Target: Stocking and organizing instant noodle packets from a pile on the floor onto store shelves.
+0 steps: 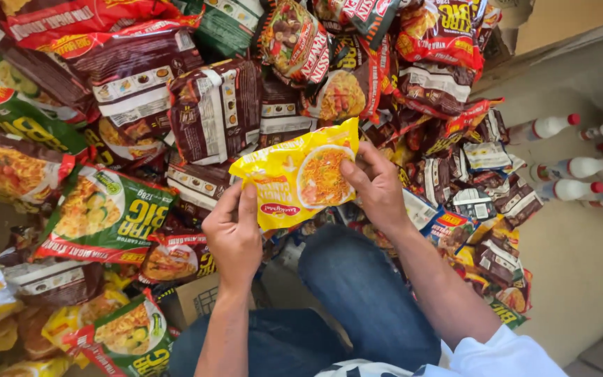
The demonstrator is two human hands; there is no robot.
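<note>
**Noodle packet held two-handed over a heap of packets**

Head view. We see both hands raised above the lap, holding one flat yellow plastic noodle packet [296, 180] with a picture of a noodle bowl on its face. The left hand [232, 234] grips the lower left corner, fingers curled behind and thumb on the front. The right hand [375, 183] pinches the right edge, thumb laid across the printed bowl. We judge that this two-point grip keeps the limp film flat and turned face-up toward the camera, as if for reading or sorting. Both hands are closed on the packet; neither is open.

The packet sits in mid-air, in front of and above a loose heap of dark brown noodle packets [214, 108] and beside large green-and-red noodle packets [106, 213] at the left. White plastic bottles with red caps [574, 167] lie on their sides at the right, on the pale floor [581, 279].

Hidden or unclear: the fingers behind the packet cannot be seen. The blue denim knees [357, 293] cover part of the heap. A brown cardboard box [200, 300] shows only one corner. Packets at the top and left edges are cut off, and the rightmost bottles are blurred.
</note>
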